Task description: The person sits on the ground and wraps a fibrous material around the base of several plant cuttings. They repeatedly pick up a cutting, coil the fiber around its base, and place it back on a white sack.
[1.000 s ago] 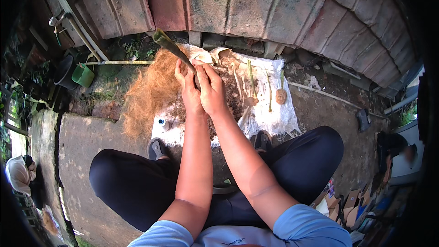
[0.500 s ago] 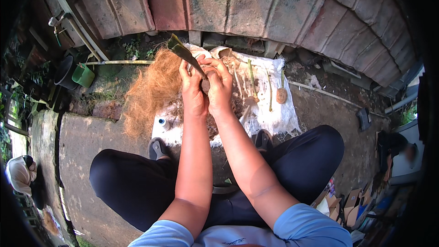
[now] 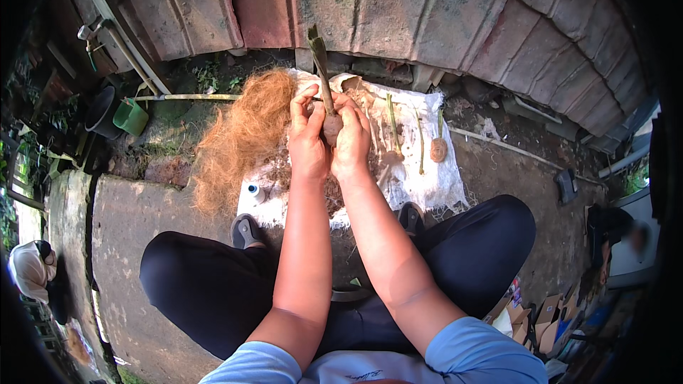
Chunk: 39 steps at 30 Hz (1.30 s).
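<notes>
Seated low on the concrete ground (image 3: 121,235), the person holds a green stem cutting with a brown lump of soil and fibre at its base (image 3: 326,99) upright over the white woven sack cloth (image 3: 434,178) spread in front of the knees. Both hands meet around that lump: the left hand (image 3: 307,139) wraps it from one side with the thumb raised, the right hand (image 3: 352,139) presses in from the other, so each grip is clamped on the base of the cutting, fingers closed tight against it. The cutting's top points toward the brick wall (image 3: 427,21).

It looks like the packing step, with the root ball being squeezed into shape. I judge the next move calls for firm, even pressure while turning it, and likely more fibre from the pile of orange-brown coconut fibre (image 3: 238,142) lying over the left edge of the cloth.

Near the cloth's far right corner lie other thin green cuttings (image 3: 393,117) and one finished brown ball (image 3: 439,149). A small white bottle (image 3: 252,190) stands at the near left edge.
</notes>
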### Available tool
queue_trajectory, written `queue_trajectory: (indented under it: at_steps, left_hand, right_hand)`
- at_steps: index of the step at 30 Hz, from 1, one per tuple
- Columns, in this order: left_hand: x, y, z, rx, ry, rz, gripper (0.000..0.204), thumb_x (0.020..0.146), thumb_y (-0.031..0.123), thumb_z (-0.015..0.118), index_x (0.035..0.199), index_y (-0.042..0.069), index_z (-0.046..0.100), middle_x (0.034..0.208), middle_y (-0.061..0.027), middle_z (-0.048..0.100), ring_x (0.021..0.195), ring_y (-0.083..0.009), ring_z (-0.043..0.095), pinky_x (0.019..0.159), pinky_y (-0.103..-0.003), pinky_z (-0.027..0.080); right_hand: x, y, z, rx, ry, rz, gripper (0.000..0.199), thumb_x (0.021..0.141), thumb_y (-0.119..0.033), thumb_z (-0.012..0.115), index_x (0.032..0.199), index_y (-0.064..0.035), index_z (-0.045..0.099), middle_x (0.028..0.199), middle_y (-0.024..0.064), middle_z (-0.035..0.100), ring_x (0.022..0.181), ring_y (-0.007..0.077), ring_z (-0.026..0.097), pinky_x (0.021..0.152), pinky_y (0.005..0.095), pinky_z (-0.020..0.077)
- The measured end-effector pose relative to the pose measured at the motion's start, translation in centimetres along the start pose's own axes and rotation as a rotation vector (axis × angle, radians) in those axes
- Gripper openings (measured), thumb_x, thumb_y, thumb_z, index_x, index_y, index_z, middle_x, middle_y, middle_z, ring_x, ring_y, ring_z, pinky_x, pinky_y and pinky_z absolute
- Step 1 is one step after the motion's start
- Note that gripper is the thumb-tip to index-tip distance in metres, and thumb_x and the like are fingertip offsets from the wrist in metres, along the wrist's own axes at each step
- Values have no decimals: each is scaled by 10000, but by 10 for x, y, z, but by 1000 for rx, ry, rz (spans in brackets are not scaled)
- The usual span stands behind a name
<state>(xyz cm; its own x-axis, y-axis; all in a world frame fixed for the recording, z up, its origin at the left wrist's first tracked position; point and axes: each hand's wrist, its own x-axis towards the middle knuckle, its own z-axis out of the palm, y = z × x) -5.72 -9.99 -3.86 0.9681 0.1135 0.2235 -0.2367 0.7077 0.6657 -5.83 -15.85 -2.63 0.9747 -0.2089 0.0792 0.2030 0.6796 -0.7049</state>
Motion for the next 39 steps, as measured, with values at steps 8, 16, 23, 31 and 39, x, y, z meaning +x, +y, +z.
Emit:
queue_trajectory:
  at_steps: [8,16,23,31,39]
  left_hand:
    - [4,-5,-19,546,203,153,754,1066,633,194,1303,20,564,1145,-96,631,1060,-183,585,991,-343,448]
    - [6,6,-22,330,316,157,761,1067,632,236,1219,-17,603,1144,-155,666,1024,-207,605,965,-329,457]
    - [-1,-17,-23,412,219,90,643,1093,516,324,997,-17,672,932,-105,675,870,-156,584,853,-285,461]
    - [0,-14,-40,334,197,92,459,1079,344,427,918,-18,659,835,-63,662,755,-126,581,729,-287,471]
    - [0,-11,-32,388,49,-175,337,896,158,760,1192,26,669,1025,-75,701,917,-121,652,841,-264,518]
  right_hand:
    - [-8,13,1,-139,-109,124,295,1036,-252,548,969,-11,703,956,54,709,872,135,651,855,287,508]
    - [-8,22,-2,-198,-43,188,482,1062,-385,516,861,0,723,902,88,722,850,141,658,813,277,500]
    - [-8,16,-7,-309,72,162,591,1071,-469,442,822,9,685,829,78,687,770,160,625,743,307,488]
    - [-14,22,1,-356,16,84,600,1092,-423,374,831,21,681,760,90,686,720,174,638,715,316,497]
    - [13,35,-33,-384,117,-39,512,1099,-422,397,1041,6,672,910,71,686,817,154,643,792,305,508]
